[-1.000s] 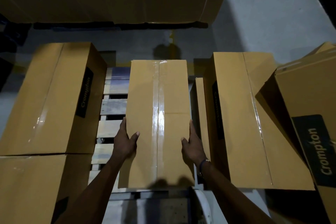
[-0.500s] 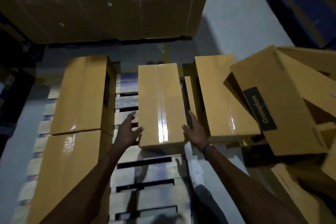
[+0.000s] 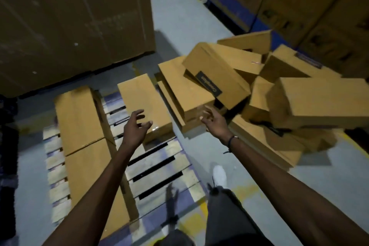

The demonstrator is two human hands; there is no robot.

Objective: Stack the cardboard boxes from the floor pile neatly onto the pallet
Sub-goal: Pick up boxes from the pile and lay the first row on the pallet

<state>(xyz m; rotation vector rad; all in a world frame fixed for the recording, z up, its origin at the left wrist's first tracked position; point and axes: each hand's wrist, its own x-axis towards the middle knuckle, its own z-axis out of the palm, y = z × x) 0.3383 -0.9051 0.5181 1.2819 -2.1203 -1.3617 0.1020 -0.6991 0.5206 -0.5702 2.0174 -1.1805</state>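
A wooden pallet [image 3: 159, 168] lies on the floor at lower left. Two long cardboard boxes lie end to end along its left side, the far one [image 3: 77, 118] and the near one [image 3: 89, 177]. A third box [image 3: 139, 98] lies at the pallet's far middle. My left hand [image 3: 137, 126] hovers above that box's near end, fingers spread, holding nothing. My right hand [image 3: 211, 120] hangs in the air with loosely curled fingers, empty, in front of a box [image 3: 183, 94] at the pile's left edge. The floor pile [image 3: 289, 98] of several tumbled boxes spreads to the right.
A tall wall of large cartons [image 3: 75, 18] stands behind the pallet. More stacked cartons on blue racking [image 3: 299, 2] line the far right. Grey floor [image 3: 179, 12] runs between them. My white shoe [image 3: 219, 173] stands just right of the pallet.
Both hands have let go of the middle box, which now lies on the pallet. The hands have lifted off it and the view has swung right toward the floor pile.
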